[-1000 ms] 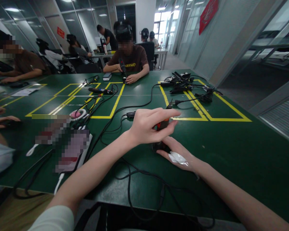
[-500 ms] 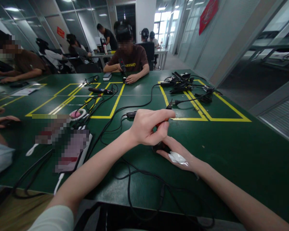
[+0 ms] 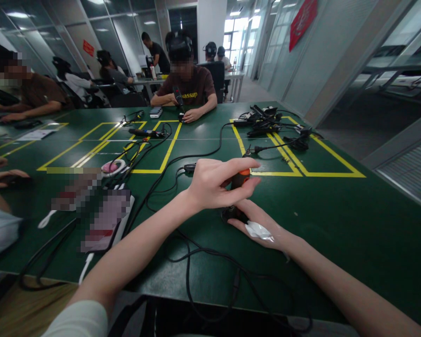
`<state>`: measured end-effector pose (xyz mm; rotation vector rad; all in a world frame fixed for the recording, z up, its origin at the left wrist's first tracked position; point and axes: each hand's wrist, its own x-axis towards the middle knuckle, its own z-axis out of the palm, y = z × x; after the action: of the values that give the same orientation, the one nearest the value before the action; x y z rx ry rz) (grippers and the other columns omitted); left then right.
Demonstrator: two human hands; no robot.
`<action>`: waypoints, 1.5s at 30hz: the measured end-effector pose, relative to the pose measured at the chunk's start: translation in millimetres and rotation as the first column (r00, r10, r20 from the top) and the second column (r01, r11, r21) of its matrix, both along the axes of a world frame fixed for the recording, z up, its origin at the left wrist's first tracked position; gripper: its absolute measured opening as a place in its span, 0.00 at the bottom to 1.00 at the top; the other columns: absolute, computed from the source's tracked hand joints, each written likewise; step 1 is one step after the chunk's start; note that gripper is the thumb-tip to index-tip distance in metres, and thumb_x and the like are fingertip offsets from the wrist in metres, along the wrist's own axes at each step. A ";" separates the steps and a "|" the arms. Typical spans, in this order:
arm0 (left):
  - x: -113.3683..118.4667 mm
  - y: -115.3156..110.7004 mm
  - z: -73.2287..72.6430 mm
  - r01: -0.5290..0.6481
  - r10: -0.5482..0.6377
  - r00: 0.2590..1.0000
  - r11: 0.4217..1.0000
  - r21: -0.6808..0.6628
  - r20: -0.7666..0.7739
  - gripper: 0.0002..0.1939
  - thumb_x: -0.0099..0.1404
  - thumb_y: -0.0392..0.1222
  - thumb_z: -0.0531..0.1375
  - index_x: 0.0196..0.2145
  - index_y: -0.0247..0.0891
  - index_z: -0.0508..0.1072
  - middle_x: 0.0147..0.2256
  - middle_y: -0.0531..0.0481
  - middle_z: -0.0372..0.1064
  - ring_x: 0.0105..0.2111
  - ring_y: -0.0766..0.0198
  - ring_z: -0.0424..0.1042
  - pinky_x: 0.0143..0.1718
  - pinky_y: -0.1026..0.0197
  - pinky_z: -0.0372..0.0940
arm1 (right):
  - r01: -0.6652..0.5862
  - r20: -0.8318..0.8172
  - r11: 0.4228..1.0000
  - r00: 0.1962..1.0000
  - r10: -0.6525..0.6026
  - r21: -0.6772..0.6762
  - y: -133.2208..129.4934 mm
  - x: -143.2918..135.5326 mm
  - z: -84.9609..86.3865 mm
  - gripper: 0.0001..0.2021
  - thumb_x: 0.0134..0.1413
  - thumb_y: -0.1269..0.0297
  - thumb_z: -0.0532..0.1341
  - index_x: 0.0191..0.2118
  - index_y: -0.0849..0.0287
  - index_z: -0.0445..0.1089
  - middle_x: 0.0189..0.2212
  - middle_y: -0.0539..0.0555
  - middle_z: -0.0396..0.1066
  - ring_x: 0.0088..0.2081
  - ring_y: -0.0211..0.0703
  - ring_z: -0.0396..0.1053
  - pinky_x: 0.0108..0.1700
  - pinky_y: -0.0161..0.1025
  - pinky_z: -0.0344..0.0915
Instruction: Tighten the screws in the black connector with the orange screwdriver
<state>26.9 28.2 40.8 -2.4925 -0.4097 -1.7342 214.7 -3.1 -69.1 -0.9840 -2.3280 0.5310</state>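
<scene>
My left hand (image 3: 217, 182) reaches in from the left, with thumb and index finger spread apart around a screwdriver-like tool with an orange and black handle (image 3: 244, 175). The handle stands roughly upright between those fingers, and the hand's other fingers are hidden. Below it, a dark black object (image 3: 233, 214) sits at the tabletop, its kind unclear. My right hand (image 3: 254, 217) lies low on its side with the thumb along this object and its far fingers out of sight. A white patch is taped near that wrist.
The green table (image 3: 337, 224) carries yellow tape outlines and loose black cables (image 3: 210, 250). A blurred phone (image 3: 107, 220) lies at left beside another device. Black adapters and cables (image 3: 263, 119) are heaped at the back right. A co-worker (image 3: 187, 84) opposite holds a power screwdriver (image 3: 178, 96).
My left hand has loosened: the index finger and thumb, closed together before, are now apart, showing the orange handle between them. My right hand keeps its place.
</scene>
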 end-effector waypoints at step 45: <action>-0.9 2.1 1.7 0.010 -0.009 1.000 0.995 -0.104 0.009 0.06 0.63 0.36 0.55 0.27 0.40 0.63 0.22 0.57 0.63 0.20 0.72 0.59 0.23 0.67 0.59 | 0.018 0.013 1.000 1.000 -0.018 -0.020 0.7 2.8 -4.4 0.14 0.64 0.57 0.64 0.52 0.56 0.70 0.44 0.59 0.76 0.43 0.54 0.74 0.46 0.50 0.72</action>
<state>26.0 30.3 42.5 -2.5626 -0.5022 -1.7713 217.5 -2.4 -73.6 -1.0192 -2.3271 0.5429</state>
